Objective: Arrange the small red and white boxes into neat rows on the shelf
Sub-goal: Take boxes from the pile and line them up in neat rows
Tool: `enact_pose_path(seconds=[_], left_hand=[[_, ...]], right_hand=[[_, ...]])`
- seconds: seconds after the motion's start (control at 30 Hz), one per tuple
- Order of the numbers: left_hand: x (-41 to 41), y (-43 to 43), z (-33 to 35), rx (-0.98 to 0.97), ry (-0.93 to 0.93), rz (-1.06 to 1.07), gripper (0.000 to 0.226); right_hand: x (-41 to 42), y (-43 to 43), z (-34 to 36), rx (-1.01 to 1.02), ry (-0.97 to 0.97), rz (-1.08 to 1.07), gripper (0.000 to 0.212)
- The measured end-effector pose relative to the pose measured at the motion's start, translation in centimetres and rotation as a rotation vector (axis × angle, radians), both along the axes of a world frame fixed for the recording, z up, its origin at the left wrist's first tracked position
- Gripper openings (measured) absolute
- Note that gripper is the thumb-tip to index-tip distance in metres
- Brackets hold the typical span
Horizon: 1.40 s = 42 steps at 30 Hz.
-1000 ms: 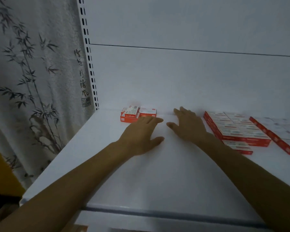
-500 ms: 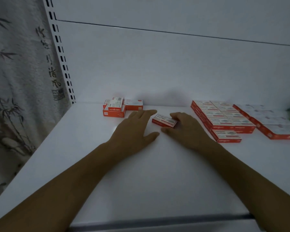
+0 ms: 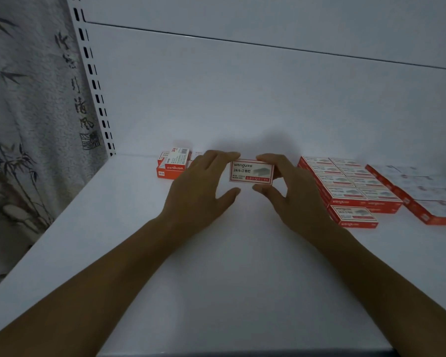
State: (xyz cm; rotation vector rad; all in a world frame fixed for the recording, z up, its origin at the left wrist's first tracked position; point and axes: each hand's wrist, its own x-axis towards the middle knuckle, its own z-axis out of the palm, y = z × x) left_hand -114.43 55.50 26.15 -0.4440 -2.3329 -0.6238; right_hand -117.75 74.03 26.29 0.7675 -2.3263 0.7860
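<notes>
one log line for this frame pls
right hand pinches held box, label toward camera | left hand fingers touch its left end | arranged rows at right | loose boxes back left

Left hand [image 3: 198,193] and right hand [image 3: 298,199] are bare, forearms [image 3: 108,266] likewise.

Dim, bluish, even light. A soft shadow [image 3: 263,143] lies on the back panel [image 3: 242,99] above the box [image 3: 251,172], whose print reads sharp. Boxes [image 3: 428,191] at the shelf's [image 3: 242,279] right edge smear. The left post [image 3: 93,81] bows with lens distortion.
</notes>
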Motion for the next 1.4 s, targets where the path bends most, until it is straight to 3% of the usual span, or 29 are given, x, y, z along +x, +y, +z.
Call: enact_pose_path(seconds=[0.27,0.4,0.63,0.87,0.97,1.1,1.4], left_hand=[[0.6,0.0,0.7,-0.029,-0.051,0.103,0.045],[1.6,1.0,2.3,-0.066,-0.05,0.075,0.047],[2.6,9.2,4.6,-0.093,-0.032,0.021,0.066],[1.7,18.5,2.5,-0.194,-0.132,-0.02,0.061],[1.2,20.6,1.4,-0.204,-0.183,0.01,0.059],[1.3,21.9,-0.3,-0.201,-0.152,0.078,0.06],[1.4,22.2,-1.5,-0.283,-0.105,0.024,0.054]], right_hand=[[0.7,-0.3,0.8,0.1,-0.054,-0.002,0.052],[1.4,1.5,2.6,0.205,0.004,-0.034,0.044],[1.7,11.3,5.4,0.225,-0.011,-0.065,0.043],[1.7,22.6,3.3,0.145,-0.04,-0.174,0.047],[1.2,24.9,2.2,0.201,-0.042,-0.217,0.049],[0.5,25.9,1.3,0.354,-0.056,-0.243,0.052],[0.9,25.9,-0.2,0.361,-0.086,-0.138,0.048]])
